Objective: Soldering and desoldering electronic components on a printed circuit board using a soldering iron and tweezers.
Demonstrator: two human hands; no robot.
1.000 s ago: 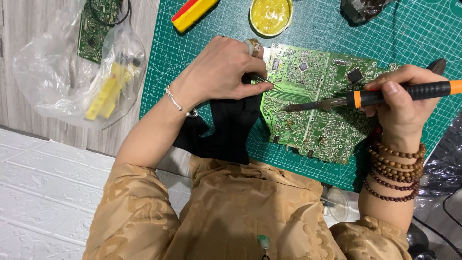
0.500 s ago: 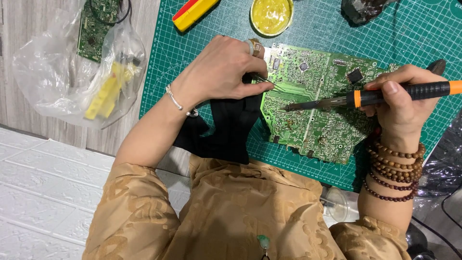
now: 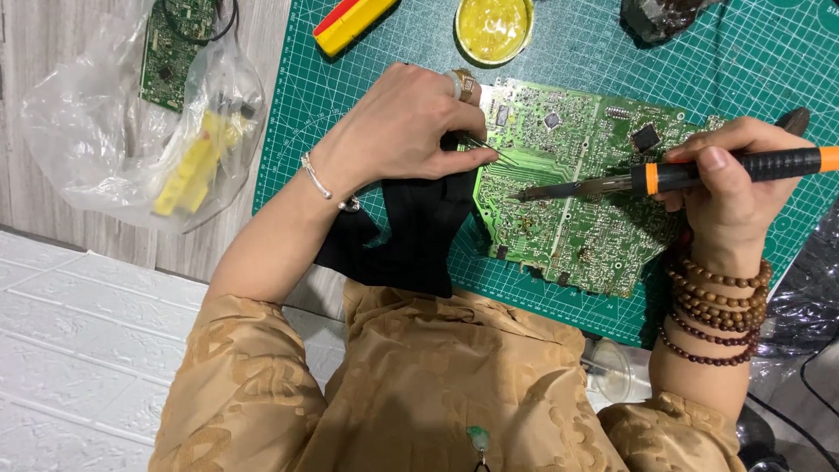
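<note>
1. Green fibreglass circuit board (image 3: pixel 577 201), flat and irregular in outline, studded with small black chips and silver solder points, lies on a green gridded rubber cutting mat (image 3: pixel 752 61), right of centre and between the two hands.
2. Black cloth (image 3: pixel 411 227), soft and crumpled, lies just left of the board and runs off the mat's near edge toward the person's tan patterned sleeves.
3. At the mat's far edge sit a round tin of glossy yellow paste (image 3: pixel 494 26) and a red and yellow plastic bar (image 3: pixel 354 22), both cut off by the picture's top.
4. Off the mat to the left, on pale wood planks, a crinkled clear plastic bag (image 3: pixel 131 131) holds yellow plastic parts and a second small green board.
5. The left hand (image 3: pixel 398 127), with a ring and a thin silver bracelet, rests palm down on the cloth; its thumb and forefinger are pinched shut on thin metal tweezers (image 3: pixel 489 150), whose tips reach the board's left edge.
6. The right hand (image 3: pixel 725 188), with brown wooden bead bracelets at its wrist, is curled tight around a soldering iron with an orange and black handle (image 3: pixel 690 175), held level, its dark metal tip on the board's middle.
7. What the tweezers grip is too small to make out, and a dark object at the far right corner is cut off.
</note>
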